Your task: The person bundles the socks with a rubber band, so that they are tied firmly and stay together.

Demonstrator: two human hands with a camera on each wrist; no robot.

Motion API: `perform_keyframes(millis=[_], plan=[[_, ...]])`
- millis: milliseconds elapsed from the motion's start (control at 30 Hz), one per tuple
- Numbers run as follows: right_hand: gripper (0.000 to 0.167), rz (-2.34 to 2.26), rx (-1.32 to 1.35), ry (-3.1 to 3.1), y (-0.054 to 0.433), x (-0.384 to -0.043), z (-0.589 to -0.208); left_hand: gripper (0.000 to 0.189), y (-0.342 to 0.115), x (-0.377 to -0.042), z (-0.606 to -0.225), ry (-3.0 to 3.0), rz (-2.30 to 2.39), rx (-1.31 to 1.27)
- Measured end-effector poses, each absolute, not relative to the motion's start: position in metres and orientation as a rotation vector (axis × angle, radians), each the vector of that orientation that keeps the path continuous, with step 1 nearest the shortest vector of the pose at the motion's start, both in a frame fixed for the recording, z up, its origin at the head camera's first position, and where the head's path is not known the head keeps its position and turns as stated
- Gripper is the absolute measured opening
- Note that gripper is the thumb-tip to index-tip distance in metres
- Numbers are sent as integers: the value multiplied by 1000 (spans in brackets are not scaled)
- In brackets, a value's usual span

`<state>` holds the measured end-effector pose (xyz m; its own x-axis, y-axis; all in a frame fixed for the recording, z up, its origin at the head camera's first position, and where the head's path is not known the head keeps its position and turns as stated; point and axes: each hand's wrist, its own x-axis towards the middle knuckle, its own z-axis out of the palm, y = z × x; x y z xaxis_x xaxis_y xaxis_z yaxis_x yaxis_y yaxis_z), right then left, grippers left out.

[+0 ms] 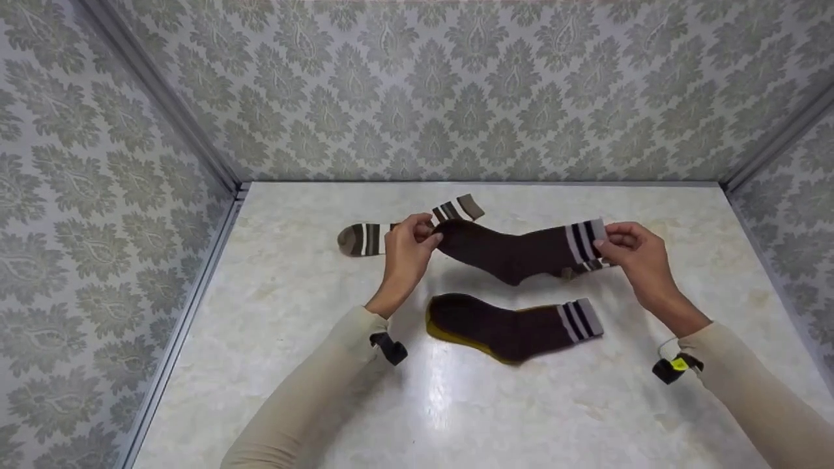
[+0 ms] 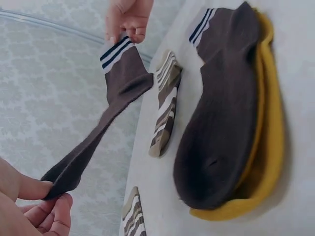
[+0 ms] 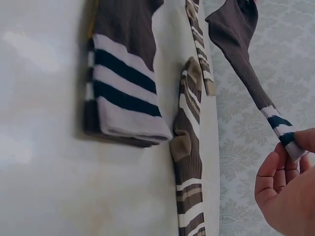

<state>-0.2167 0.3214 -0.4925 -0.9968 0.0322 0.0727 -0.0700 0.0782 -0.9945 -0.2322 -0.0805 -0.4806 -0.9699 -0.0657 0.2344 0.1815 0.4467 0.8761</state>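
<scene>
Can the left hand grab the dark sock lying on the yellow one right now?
Probably not without letting go: the left hand is pinching the raised sock. Nothing covers the lower dark sock, though.

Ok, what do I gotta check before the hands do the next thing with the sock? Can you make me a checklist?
1. Left hand pinches the toe of the held sock: ok.
2. Right hand pinches its striped cuff: ok.
3. Held sock is up off the table: ok.
4. Held sock points the same way as the lower dark sock, toes to the left in the head view: ok.
5. Lower dark sock hides all the yellow underneath: not ok, a yellow edge peeks out.
6. Held sock has no holes anywhere: cannot tell, some of it is hidden.
</scene>
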Motion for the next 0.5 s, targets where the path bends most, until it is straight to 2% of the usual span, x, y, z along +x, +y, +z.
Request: perform_keyframes(millis=[133, 267, 500], plan=[[39, 2102, 47, -2262, 324, -201, -496, 15, -83, -220, -485, -2451, -1568, -104], [34, 2102, 71, -2250, 325, -184, -501, 5, -84, -205, -494, -2436, -1610, -107], [29, 2163, 7, -2257, 325, -160, -510, 4, -92, -186, -505, -2456, -1719, -44]])
